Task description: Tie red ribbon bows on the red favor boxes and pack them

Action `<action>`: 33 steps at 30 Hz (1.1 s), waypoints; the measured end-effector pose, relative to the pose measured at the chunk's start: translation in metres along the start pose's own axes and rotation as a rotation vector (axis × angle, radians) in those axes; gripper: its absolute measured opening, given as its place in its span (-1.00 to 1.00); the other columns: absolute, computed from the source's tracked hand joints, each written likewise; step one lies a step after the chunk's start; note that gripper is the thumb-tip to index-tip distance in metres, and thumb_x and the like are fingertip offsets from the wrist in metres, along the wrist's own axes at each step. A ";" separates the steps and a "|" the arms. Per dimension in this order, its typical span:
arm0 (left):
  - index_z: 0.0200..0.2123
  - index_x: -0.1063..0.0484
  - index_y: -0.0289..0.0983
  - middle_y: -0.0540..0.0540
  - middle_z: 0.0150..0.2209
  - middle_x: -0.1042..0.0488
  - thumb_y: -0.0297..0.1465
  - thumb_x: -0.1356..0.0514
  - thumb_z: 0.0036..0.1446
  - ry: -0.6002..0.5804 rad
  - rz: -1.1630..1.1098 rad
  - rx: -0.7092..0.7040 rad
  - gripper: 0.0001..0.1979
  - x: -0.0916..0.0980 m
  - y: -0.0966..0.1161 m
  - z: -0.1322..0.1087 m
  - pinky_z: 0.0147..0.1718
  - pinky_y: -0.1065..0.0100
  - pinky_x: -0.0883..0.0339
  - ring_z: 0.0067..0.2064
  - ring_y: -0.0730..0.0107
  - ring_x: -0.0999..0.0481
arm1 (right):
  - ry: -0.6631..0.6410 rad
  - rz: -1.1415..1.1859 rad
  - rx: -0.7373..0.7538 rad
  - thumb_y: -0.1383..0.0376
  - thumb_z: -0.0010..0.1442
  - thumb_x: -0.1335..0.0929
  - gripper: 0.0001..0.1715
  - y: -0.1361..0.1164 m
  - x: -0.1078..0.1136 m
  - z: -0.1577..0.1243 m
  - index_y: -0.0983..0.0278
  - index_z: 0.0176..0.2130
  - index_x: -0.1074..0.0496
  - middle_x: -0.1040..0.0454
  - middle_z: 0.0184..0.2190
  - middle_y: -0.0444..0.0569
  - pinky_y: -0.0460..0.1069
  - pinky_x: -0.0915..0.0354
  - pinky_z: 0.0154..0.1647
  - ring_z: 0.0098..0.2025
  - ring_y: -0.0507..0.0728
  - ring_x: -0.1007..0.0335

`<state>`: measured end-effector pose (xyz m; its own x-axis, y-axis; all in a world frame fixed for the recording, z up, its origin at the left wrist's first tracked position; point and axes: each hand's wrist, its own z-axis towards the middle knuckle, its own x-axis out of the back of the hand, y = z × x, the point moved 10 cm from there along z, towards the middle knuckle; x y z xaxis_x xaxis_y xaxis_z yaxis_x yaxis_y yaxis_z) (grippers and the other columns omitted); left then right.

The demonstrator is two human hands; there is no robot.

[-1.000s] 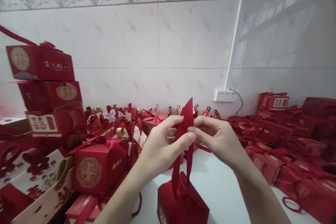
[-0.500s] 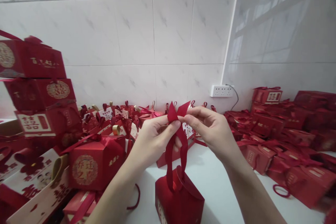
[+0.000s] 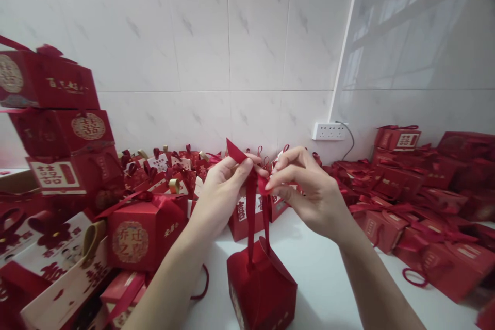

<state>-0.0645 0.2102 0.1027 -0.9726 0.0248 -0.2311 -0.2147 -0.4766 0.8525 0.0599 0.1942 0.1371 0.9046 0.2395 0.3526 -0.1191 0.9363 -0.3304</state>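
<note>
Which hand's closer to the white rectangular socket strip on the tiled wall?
Right hand: lower in view and in front of the white rectangular socket strip, slightly left. Left hand: also lower and in front, but much farther left.

Red boxes (image 3: 58, 131) stand stacked at left; a tiled wall (image 3: 201, 51) bears sockets (image 3: 330, 131).

arms (image 3: 176, 268) out front, angled in
L hand (image 3: 222, 190) thumb pressed to index, R hand (image 3: 315, 193) rt beside it w/ bent fingers (image 3: 296, 174)
</note>
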 end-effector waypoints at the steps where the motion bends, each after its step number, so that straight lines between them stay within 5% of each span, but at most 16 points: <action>1: -0.26 -0.48 -0.28 -0.01 -0.44 -0.52 -0.31 -0.17 0.16 -0.003 0.031 -0.005 -0.82 0.001 0.001 0.000 -0.49 0.55 -0.40 -0.50 0.60 -0.46 | -0.054 -0.027 0.011 0.41 0.18 -0.34 -0.87 -0.002 -0.004 -0.001 0.21 -0.34 -0.47 -0.24 -0.27 -0.08 -0.01 -0.26 -0.13 -0.17 0.04 -0.28; 7: -0.25 -0.51 -0.27 0.01 -0.49 -0.49 -0.39 -0.10 0.21 -0.078 0.523 -0.328 -0.82 -0.011 0.036 -0.011 -0.45 0.53 -0.38 -0.45 0.56 -0.47 | -0.025 0.163 -0.197 0.28 0.16 -0.39 -0.93 0.021 -0.002 -0.002 0.22 -0.32 -0.38 -0.38 -0.26 -0.08 0.02 -0.29 -0.08 -0.14 0.08 -0.35; 11: -0.27 -0.49 -0.24 0.06 -0.49 -0.50 -0.54 -0.07 0.19 -0.170 0.764 -0.565 -0.80 -0.029 0.050 -0.025 -0.45 0.57 -0.36 -0.47 0.61 -0.46 | -0.244 0.436 -0.471 0.32 0.07 -0.44 -0.55 0.044 -0.037 -0.012 0.17 -0.07 -0.26 -0.42 -0.20 -0.09 0.00 -0.34 -0.10 -0.13 0.07 -0.41; 16: -0.25 -0.49 -0.26 -0.03 -0.35 -0.54 -0.67 -0.02 0.13 -0.255 1.006 -0.749 -0.69 -0.043 0.054 -0.036 -0.36 0.51 -0.40 -0.32 0.52 -0.52 | -0.237 0.337 -0.565 0.42 0.11 -0.35 -0.79 0.053 -0.041 -0.018 0.22 -0.21 -0.31 -0.34 -0.49 -0.24 -0.16 -0.24 -0.48 -0.47 -0.06 -0.30; 19: -0.22 -0.49 -0.26 -0.06 -0.30 -0.56 -0.67 -0.02 0.14 -0.229 1.074 -0.792 -0.68 -0.044 0.056 -0.038 -0.36 0.50 -0.40 -0.31 0.51 -0.53 | -0.176 0.198 -0.596 0.42 0.12 -0.32 -0.83 0.058 -0.033 -0.019 0.22 -0.24 -0.30 -0.19 -0.67 -0.33 -0.18 -0.06 -0.64 -0.64 -0.09 -0.14; 21: -0.22 -0.49 -0.26 -0.06 -0.30 -0.56 -0.67 -0.02 0.14 -0.209 1.078 -0.809 -0.68 -0.043 0.057 -0.038 -0.35 0.50 -0.41 -0.32 0.52 -0.53 | -0.163 0.202 -0.604 0.38 0.16 -0.31 -0.87 0.057 -0.033 -0.019 0.21 -0.24 -0.27 -0.26 -0.68 -0.32 -0.17 -0.11 -0.64 -0.66 -0.07 -0.22; 26: -0.23 -0.51 -0.23 -0.04 -0.29 -0.57 -0.66 0.01 0.13 -0.189 1.044 -0.791 -0.64 -0.039 0.058 -0.036 -0.29 0.46 -0.43 -0.26 0.48 -0.54 | -0.044 0.404 -0.618 0.31 0.09 -0.40 -0.79 0.056 -0.030 -0.015 0.24 -0.31 -0.27 -0.44 -0.57 -0.21 -0.07 -0.39 -0.43 -0.52 0.01 -0.45; 29: -0.22 -0.52 -0.19 -0.03 -0.30 -0.58 -0.64 -0.02 0.13 -0.156 1.044 -0.732 -0.65 -0.033 0.058 -0.033 -0.25 0.43 -0.43 -0.24 0.44 -0.55 | -0.019 0.470 -0.601 0.29 -0.04 -0.49 -0.73 0.055 -0.026 -0.012 0.28 -0.31 -0.41 -0.52 -0.42 -0.10 -0.06 -0.43 -0.26 -0.32 0.05 -0.50; 33: -0.19 -0.53 -0.16 -0.01 -0.30 -0.59 -0.59 -0.07 0.15 -0.111 1.007 -0.684 -0.68 -0.027 0.059 -0.032 -0.24 0.40 -0.45 -0.25 0.41 -0.56 | -0.007 0.641 -0.649 0.17 0.06 -0.44 -0.73 0.062 -0.027 -0.014 0.27 -0.24 -0.52 -0.55 -0.34 -0.03 -0.04 -0.44 -0.26 -0.29 0.06 -0.50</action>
<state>-0.0482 0.1531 0.1446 -0.6869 -0.5633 0.4591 0.6972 -0.6892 0.1973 0.0340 0.2423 0.0944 0.7415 0.6680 -0.0635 -0.3427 0.2957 -0.8917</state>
